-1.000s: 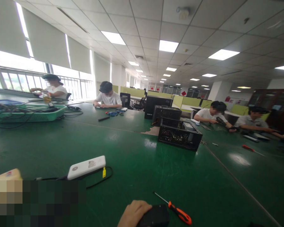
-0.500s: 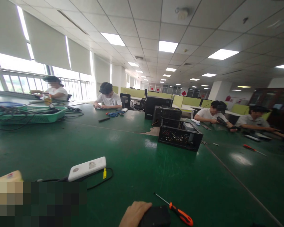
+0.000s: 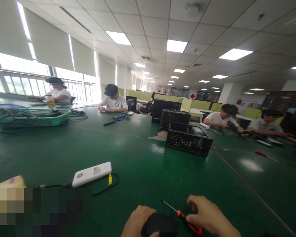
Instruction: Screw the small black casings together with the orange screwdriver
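At the bottom edge, my left hand (image 3: 137, 221) is wrapped round the left side of a small black box (image 3: 162, 225), thumb low in front. The box's exact kind cannot be made out, and its lower part is cut off by the frame. Just right of it, a screwdriver (image 3: 179, 213) with an orange and black handle lies on the green tabletop, its shaft pointing up and left. Above the handle hovers my right hand (image 3: 206, 214), thumb and forefinger curved but apart. It partly covers the handle; whether it touches cannot be told.
A white power bank (image 3: 92, 174) lies at left with a black cable (image 3: 118, 184). Farther back stand a green basket (image 3: 59, 119) of cables and an open black computer case (image 3: 187, 144). Another screwdriver (image 3: 261, 153) lies at right. Several people sit around the table.
My right hand has come into view from the lower right, over the screwdriver handle. My left hand stays on the black box, with its thumb now showing. The view has shifted slightly.
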Demonstrator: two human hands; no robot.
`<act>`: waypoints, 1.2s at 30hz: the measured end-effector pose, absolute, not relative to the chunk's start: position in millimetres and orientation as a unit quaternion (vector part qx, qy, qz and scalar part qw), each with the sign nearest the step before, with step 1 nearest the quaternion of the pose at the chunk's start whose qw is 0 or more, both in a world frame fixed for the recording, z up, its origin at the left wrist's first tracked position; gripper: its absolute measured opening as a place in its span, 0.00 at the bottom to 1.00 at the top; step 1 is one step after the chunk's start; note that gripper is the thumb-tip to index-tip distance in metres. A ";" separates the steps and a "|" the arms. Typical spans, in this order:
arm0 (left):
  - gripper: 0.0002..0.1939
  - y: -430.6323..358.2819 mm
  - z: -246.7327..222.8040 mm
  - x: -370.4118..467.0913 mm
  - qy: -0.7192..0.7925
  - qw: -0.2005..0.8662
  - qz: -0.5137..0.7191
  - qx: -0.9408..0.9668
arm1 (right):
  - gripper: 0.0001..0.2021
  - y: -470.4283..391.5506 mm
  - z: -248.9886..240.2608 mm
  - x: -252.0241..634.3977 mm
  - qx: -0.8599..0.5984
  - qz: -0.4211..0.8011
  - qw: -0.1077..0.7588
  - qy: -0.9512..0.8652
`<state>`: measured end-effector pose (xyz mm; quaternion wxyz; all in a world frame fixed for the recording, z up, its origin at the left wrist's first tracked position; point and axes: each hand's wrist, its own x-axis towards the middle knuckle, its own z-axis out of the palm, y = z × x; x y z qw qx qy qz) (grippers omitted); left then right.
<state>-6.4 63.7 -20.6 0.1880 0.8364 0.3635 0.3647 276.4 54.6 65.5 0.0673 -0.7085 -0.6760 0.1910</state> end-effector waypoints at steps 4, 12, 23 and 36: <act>0.20 62.9 -11.0 -9.2 0.409 0.216 0.363 0.809 | 0.09 63.2 36.9 282.5 -0.697 0.269 0.050 -0.662; 0.15 62.5 6.1 -16.6 0.449 0.227 0.375 0.779 | 0.07 55.7 73.4 289.4 -0.600 0.337 0.213 -0.694; 0.17 58.6 7.1 -15.6 0.396 0.230 0.408 0.790 | 0.09 36.0 113.5 277.1 -0.604 0.247 0.232 -0.721; 0.16 54.1 13.8 -13.7 0.386 0.245 0.408 0.790 | 0.10 34.7 113.5 269.8 -0.622 0.224 0.215 -0.719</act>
